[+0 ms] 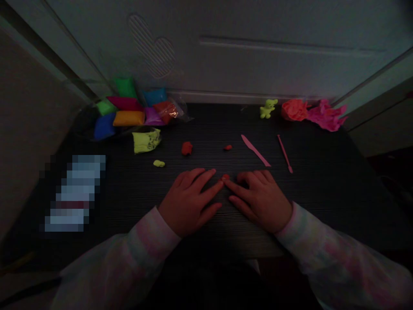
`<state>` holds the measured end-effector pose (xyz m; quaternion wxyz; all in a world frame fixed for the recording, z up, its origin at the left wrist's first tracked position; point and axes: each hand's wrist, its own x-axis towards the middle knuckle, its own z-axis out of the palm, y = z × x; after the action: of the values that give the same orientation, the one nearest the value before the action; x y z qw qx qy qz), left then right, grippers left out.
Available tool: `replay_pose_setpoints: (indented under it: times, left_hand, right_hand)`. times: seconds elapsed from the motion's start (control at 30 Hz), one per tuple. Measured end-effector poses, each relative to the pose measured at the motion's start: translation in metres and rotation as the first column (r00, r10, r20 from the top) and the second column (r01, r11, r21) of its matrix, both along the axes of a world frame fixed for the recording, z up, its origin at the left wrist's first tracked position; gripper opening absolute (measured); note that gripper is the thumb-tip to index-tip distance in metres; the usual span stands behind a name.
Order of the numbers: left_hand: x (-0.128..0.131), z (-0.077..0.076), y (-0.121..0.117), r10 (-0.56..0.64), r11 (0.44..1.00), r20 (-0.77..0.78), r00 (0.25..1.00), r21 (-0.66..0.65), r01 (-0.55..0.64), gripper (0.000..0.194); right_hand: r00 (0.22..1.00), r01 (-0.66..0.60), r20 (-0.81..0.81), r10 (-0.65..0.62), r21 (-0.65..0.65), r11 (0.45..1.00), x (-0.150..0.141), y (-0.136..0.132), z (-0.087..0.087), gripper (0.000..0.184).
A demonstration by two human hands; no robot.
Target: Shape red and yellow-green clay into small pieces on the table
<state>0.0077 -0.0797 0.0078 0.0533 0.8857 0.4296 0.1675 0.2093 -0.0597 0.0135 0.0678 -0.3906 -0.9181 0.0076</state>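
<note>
A small red piece of modelling clay [226,177] lies on the dark table, at the tips of both index fingers. My left hand [193,200] rests palm down with its fingers spread, its index fingertip touching the clay from the left. From the right, my right hand [263,198] touches it with an outstretched index finger; the other fingers are bent and the thumb is apart. Beyond the hands sit a larger red clay lump [186,148] and a smaller red clay bit [228,147]. A pink plastic knife [255,150] and a thin pink modelling tool [284,154] lie to the right.
A clear bag of coloured clay packets [129,118] stands back left, near a yellow-green clay packet [146,141] and clay bit [159,163]. A phone-like blurred screen [75,193] lies left. A yellow-green bear figure [267,109] and crumpled pink wrapping [327,115] stand back right.
</note>
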Motion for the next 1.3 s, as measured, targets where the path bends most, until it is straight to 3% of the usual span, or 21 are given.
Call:
replay_pose_setpoints:
  times: [0.3, 1.3]
  left_hand:
    - [-0.0028, -0.0006, -0.0026, -0.015, 1.000, -0.057, 0.998, -0.017, 0.014, 0.043]
    - [-0.0075, 0.0010, -0.0052, -0.040, 0.999, 0.029, 0.999, 0.037, 0.039, 0.032]
  right_hand:
    - [1.000, -0.015, 0.015, 0.015, -0.021, 1.000, -0.0016, -0.0008, 0.0015, 0.040]
    - [0.997, -0.033, 0.067, 0.036, -0.058, 0.998, -0.0057, -0.0039, 0.0040, 0.045]
